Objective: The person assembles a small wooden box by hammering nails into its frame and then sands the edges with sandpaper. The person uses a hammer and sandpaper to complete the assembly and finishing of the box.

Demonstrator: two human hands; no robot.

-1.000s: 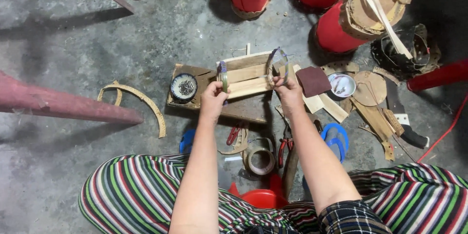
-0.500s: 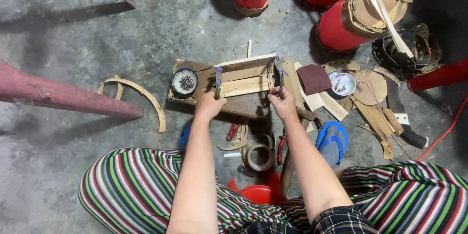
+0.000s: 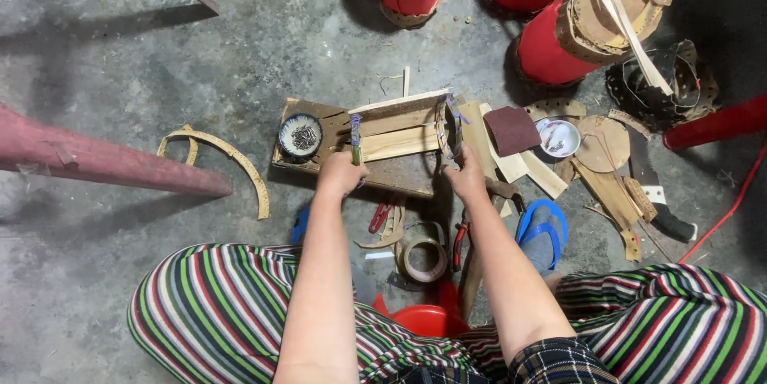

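I have the bent hoop strip [image 3: 449, 130] pinched upright in my right hand [image 3: 466, 180], over the right end of the wooden board [image 3: 399, 143] on the floor. A second ago that hand held the hoop farther right and a little higher; it has come in over the board. My left hand [image 3: 341, 174] is closed round a narrow upright piece [image 3: 355, 138] at the board's left part, much as before. A small bowl of nails [image 3: 300, 135] sits just left; tape roll [image 3: 423, 254] and blue sandal [image 3: 542, 228] lie nearer my knees.

Red drums [image 3: 551, 40], blue sandal [image 3: 543, 228], tape roll [image 3: 423, 256], perhaps nails in a bowl [image 3: 301, 136]
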